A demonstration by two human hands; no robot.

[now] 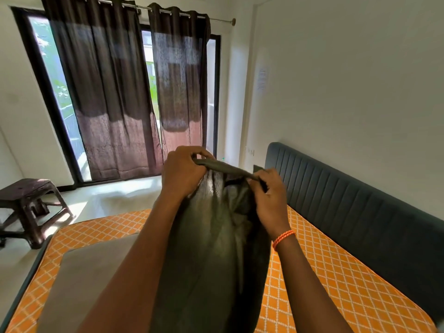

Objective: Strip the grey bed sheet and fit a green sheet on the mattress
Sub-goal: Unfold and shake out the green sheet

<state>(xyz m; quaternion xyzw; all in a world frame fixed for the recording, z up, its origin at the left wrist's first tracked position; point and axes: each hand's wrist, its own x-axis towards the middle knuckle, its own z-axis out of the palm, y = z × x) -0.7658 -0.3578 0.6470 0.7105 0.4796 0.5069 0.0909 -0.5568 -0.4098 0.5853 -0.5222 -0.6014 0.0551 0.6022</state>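
I hold a dark green sheet (211, 248) up in front of me over the bed. My left hand (182, 171) grips its bunched top edge on the left, and my right hand (271, 200), with an orange wrist band, pinches the same edge on the right. The cloth hangs down between my forearms toward the bottom of the view. Below lies the mattress (336, 272), bare, orange with a white diamond pattern. A flat grey piece of cloth (96, 272) lies on the mattress at the left; whether it is the grey sheet I cannot tell.
A dark blue padded headboard (348, 205) runs along the right side against the white wall. Brown curtains (120, 104) hang over a dark-framed glass door ahead. A dark plastic stool (31, 203) stands on the floor at the left.
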